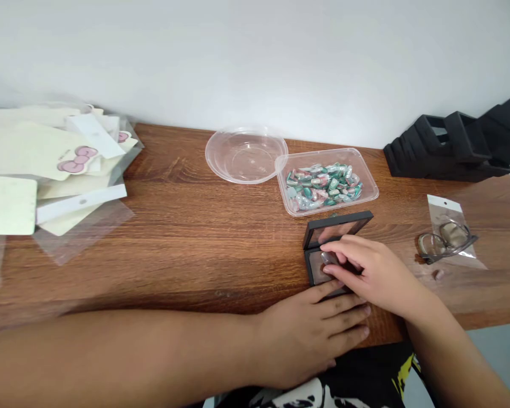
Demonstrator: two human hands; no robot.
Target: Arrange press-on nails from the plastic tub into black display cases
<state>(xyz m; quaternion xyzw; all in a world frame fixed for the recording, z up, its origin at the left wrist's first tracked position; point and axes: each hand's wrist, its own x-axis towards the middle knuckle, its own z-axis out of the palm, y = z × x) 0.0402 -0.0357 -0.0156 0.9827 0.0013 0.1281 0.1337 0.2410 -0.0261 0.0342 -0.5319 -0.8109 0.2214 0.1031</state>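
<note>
A black case [309, 267] with a clear-windowed lid [339, 229] tilted up on its hinge lies on the wooden table. My left hand [312, 326] rests flat with fingers spread, its fingertips along the front edge of the case. Over the open case, my right hand [372, 272] pinches a small glossy greyish piece, seemingly a press-on nail [328, 258], between thumb and index finger. Whether it touches the case floor is hard to tell. Just behind the lid is a clear rectangular tub [289, 211] of many teal, pink and clear press-on nails [323, 184].
A clear round lid or dish [246, 161] overlaps the tub's left corner. Cream cards and plastic sleeves [76, 164] are piled at the left. Black cases [442, 141] are stacked at the back right, with eyeglasses [446, 241] on a plastic sleeve nearer me. Behind stands a white wall.
</note>
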